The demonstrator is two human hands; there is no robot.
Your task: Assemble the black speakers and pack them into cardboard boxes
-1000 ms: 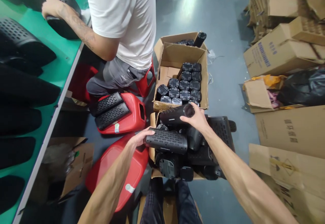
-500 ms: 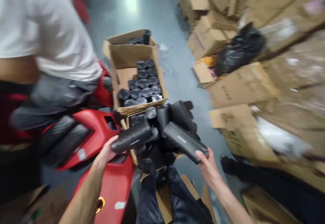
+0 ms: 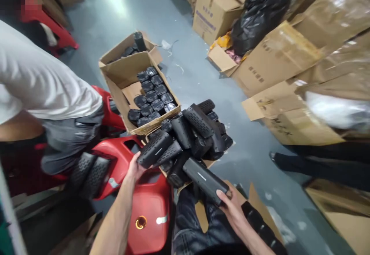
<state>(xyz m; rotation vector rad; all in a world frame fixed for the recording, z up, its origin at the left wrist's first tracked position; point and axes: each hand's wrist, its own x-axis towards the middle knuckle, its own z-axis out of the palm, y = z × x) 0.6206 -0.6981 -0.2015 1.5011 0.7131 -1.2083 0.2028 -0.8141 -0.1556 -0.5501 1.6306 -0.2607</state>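
Note:
My left hand [image 3: 137, 169] grips the near end of a black oblong casing [image 3: 155, 149] with a holed side and a short white mark. My right hand [image 3: 231, 205] is closed on the end of a second black oblong casing [image 3: 204, 178], which bears small white lettering and slants up to the left. Between and beyond both hands lies a loose pile of similar black casings [image 3: 199, 125], heaped over a carton that they mostly hide. Just behind the pile, an open cardboard box [image 3: 115, 81] holds rows of black casings standing on end.
Red plastic stools [image 3: 147, 224] stand at my left, one with two black casings [image 3: 89, 170] on it. A co-worker in a white shirt [image 3: 58, 77] sits at the left. Cartons [image 3: 277, 62] and a black plastic bag [image 3: 260, 16] line the right side.
The view has turned, so the boxes appear tilted and shifted left. Both hands still hold the casings; the right one's casing now appears lower and farther left.

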